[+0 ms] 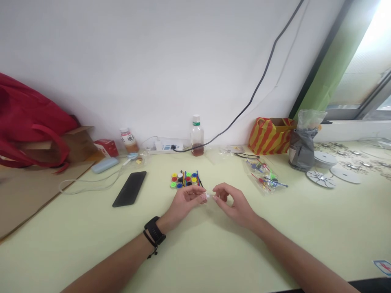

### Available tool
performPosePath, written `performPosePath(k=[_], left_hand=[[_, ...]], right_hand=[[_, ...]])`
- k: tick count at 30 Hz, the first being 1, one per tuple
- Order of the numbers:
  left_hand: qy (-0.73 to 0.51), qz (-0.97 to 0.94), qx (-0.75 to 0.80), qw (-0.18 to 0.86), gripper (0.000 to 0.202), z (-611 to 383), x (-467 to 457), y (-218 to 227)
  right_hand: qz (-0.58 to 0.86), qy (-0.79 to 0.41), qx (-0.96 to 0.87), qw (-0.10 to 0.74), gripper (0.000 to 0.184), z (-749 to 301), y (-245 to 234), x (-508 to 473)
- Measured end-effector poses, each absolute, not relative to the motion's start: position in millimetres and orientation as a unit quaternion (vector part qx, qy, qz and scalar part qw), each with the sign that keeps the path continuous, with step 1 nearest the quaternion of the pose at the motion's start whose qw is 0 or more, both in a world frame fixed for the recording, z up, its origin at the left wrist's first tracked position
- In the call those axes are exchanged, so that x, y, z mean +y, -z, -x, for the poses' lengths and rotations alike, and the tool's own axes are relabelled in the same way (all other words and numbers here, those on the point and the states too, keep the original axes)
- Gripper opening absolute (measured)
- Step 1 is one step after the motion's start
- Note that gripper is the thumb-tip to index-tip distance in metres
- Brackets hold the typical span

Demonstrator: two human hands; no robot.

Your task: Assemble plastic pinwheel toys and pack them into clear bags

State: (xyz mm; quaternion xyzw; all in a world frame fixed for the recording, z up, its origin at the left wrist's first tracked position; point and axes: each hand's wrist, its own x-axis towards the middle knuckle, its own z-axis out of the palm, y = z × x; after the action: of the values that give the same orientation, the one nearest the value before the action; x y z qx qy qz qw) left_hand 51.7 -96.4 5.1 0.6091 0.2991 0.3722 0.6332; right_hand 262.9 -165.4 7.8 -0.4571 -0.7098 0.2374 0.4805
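Note:
Between thumb and fingers, my left hand [188, 201] pinches a small white plastic piece [207, 196] above the table. My right hand [232, 203] is just to the right of that piece, its thumb and fingertips drawn together in a pinch. Whatever lies between those right fingertips is too small to make out. Just behind my left hand, several small round spools [174, 179] in yellow, red, green, white, black and blue sit in rows. Thin coloured sticks [198, 177] lie among them.
A black phone [130, 189] lies to the left. Clear bags of coloured parts [269, 180] are at the right, near white discs [320, 179]. At the wall stand a bottle [197, 138], a power strip [169, 145] with a black cable, and a striped bag [271, 136].

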Motion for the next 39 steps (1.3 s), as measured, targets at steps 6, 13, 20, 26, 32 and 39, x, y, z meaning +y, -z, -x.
performPosePath(k=[6,13,20,26,32,39], left_hand=[[-0.370,-0.597,0.315,0.638,0.030,-50.6,-96.7,-8.3],[-0.370,-0.603,0.303,0.639,0.028,-49.4,-95.2,-4.2],[-0.369,-0.600,0.294,0.645,0.026,-49.4,-96.1,-5.6],[-0.365,-0.599,0.289,0.652,0.026,-49.5,-97.1,-7.6],[-0.360,-0.587,0.297,0.661,0.027,-48.6,-95.9,-4.8],[-0.372,-0.586,0.297,0.655,0.026,-48.8,-94.2,-1.9]], right_hand=[[0.402,-0.161,-0.787,0.440,0.028,-260.1,-10.5,-170.4],[0.421,-0.147,-0.785,0.429,0.055,-263.7,-1.9,-166.3],[0.449,-0.158,-0.778,0.411,0.050,-268.0,-3.0,-165.5],[0.466,-0.192,-0.753,0.423,0.050,-269.6,-3.2,-165.2],[0.453,-0.207,-0.748,0.439,0.045,-266.4,-8.5,-169.6],[0.477,-0.312,-0.689,0.448,0.049,-264.2,-10.3,-163.3]])
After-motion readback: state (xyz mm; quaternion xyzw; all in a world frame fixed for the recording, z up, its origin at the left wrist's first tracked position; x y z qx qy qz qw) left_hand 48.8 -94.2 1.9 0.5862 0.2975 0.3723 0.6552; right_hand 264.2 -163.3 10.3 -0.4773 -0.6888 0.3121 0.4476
